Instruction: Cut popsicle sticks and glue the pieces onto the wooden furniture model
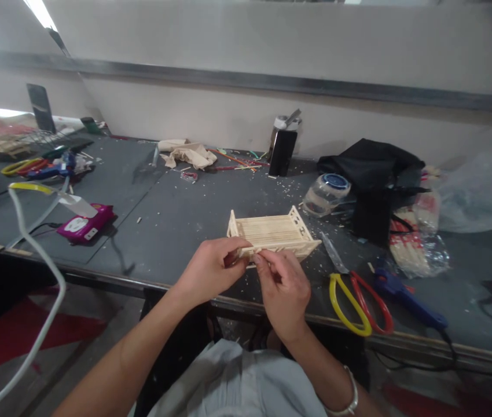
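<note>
a: where do your hands sit?
b: your left hand (211,271) and right hand (283,288) meet at the near edge of the stick tray (272,233) on the grey counter (176,220), fingers (263,260) pinched together on its front rail
a: what lies around you?
b: yellow and red scissors (356,301) lie just right of your right hand, a plastic jar (326,194) lies tipped behind the tray

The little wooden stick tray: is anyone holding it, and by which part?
Yes. Both hands hold the wooden stick tray at its near edge: the left hand pinches the near left corner, and the right hand pinches the near rail beside it.
</note>
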A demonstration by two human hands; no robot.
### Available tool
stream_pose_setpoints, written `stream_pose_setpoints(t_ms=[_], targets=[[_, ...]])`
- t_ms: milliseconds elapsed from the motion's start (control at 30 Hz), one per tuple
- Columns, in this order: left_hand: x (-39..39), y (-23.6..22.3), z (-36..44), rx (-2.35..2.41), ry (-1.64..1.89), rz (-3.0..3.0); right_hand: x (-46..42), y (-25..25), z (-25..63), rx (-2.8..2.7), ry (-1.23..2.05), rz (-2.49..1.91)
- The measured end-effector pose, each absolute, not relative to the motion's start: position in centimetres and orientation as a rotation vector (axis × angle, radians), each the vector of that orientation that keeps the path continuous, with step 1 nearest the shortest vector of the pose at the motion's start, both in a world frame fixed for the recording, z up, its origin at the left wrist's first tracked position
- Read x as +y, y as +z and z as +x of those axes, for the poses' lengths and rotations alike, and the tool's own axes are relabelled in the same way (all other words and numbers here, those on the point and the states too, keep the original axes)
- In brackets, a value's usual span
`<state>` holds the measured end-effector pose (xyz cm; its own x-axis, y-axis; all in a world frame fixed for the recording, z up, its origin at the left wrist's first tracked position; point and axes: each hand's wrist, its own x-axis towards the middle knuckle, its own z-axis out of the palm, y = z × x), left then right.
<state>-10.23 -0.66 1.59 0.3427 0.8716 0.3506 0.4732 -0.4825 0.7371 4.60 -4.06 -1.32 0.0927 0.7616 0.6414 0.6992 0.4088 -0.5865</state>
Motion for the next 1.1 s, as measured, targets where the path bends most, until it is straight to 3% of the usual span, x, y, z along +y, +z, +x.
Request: stream_pose_setpoints(t_ms=[667, 900, 1100], targets=[[-0.1, 2.9, -9.9, 1.212, 0.826, 2.043, -5.8, 0.6, 7.2, -1.677, 0.104, -1.345], [0.2, 3.4, -10.0, 1.266, 0.738, 2.125, -8.2, -1.4, 18.3, -1.909, -0.438, -1.941], [0.2, 3.6, -10.2, 1.273, 0.685, 2.115, -8.1, -4.4, 23.0, -2.127, -0.127, -2.069]])
